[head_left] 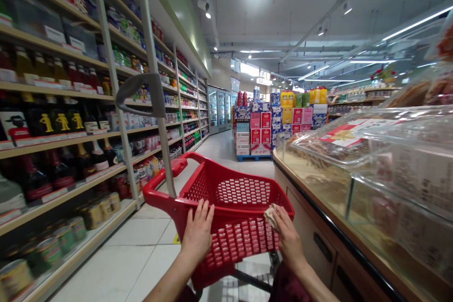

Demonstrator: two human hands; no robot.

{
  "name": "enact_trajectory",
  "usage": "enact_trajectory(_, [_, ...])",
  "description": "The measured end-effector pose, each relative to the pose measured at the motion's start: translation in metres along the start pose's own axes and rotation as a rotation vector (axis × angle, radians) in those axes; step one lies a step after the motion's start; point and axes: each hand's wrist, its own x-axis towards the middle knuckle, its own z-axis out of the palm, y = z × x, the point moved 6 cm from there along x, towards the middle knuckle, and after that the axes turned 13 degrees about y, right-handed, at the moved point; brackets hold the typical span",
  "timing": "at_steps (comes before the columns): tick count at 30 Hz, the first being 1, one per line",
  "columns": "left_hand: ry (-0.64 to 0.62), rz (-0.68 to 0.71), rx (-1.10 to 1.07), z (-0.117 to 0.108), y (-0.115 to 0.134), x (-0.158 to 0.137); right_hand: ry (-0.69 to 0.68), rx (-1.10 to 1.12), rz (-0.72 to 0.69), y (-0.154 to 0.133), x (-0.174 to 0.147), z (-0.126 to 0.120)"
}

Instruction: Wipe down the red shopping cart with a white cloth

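A red plastic shopping cart [226, 214] with a perforated basket stands right in front of me. A grey metal pole with a grey curved handle [157, 96] rises at its left end. My left hand [198, 229] lies flat on the near side of the basket, fingers stretched over the rim. At the basket's right end, my right hand [287, 233] presses a crumpled off-white cloth [272, 217] against the near rim. Its fingers are closed over the cloth. Through the holes, the inside of the basket shows only in part.
Shelves [71, 146] of bottles and cans line the left side. On the right stands a display counter [318, 212] with clear plastic covers over packed goods. Stacked drink boxes [260, 134] rest on a blue pallet [253, 157] ahead. Glass-door fridges [217, 106] stand farther back.
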Motion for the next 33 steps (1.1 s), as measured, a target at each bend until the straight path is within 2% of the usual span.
enact_trajectory(5, [-0.024,0.006,-0.007,0.002,-0.001,-0.001,-0.167,-0.051,-0.074,0.006,-0.054,0.025])
enact_trajectory(7, [-0.030,0.004,-0.016,0.003,-0.001,-0.002,-0.201,-0.035,-0.112,0.002,-0.064,0.031])
enact_trajectory(9, [-0.028,0.006,-0.021,0.002,-0.001,-0.002,-0.164,-0.010,-0.120,-0.009,-0.053,0.028])
enact_trajectory(12, [-0.018,0.009,-0.016,0.000,0.001,-0.001,-0.059,0.016,-0.066,-0.024,-0.016,0.020])
enact_trajectory(14, [-0.018,0.005,-0.011,-0.001,0.001,-0.001,-0.040,0.028,-0.045,-0.029,-0.002,0.021])
enact_trajectory(21, [-0.014,0.005,-0.011,0.001,0.000,-0.003,-0.123,0.031,-0.121,-0.027,-0.036,0.035])
enact_trajectory(28, [-0.010,-0.001,-0.021,0.001,0.000,-0.002,-0.042,0.046,-0.123,-0.053,0.007,0.027])
enact_trajectory(33, [-0.014,-0.001,-0.040,-0.001,0.000,-0.003,-0.122,0.079,-0.201,-0.047,-0.026,0.038])
